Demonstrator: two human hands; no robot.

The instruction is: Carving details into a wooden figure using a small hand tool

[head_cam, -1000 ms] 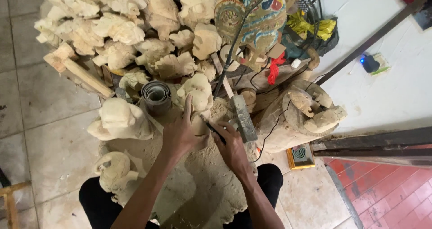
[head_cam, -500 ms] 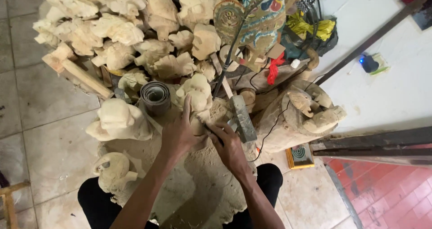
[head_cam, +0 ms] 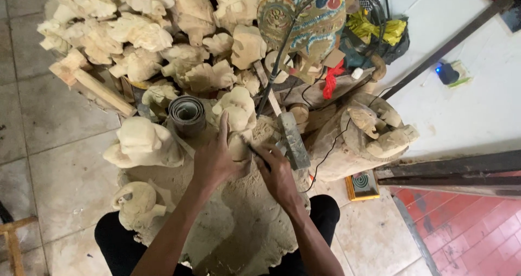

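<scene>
Head view: the left hand steadies a pale, rough-cut wooden carving that stands on the shavings-covered worktop, fingers spread against its side rather than wrapped around it. The right hand has its grip closed on a thin dark carving tool, the tip set at the carving's lower part, just beside the left thumb. Judging by its blunt, unrefined shape, the carving is only roughed out, with finer detail left to cut. A long grey block lies touching the right hand's far side. A heap of similar unfinished carvings lies beyond, and a dark roll stands near the left hand.
</scene>
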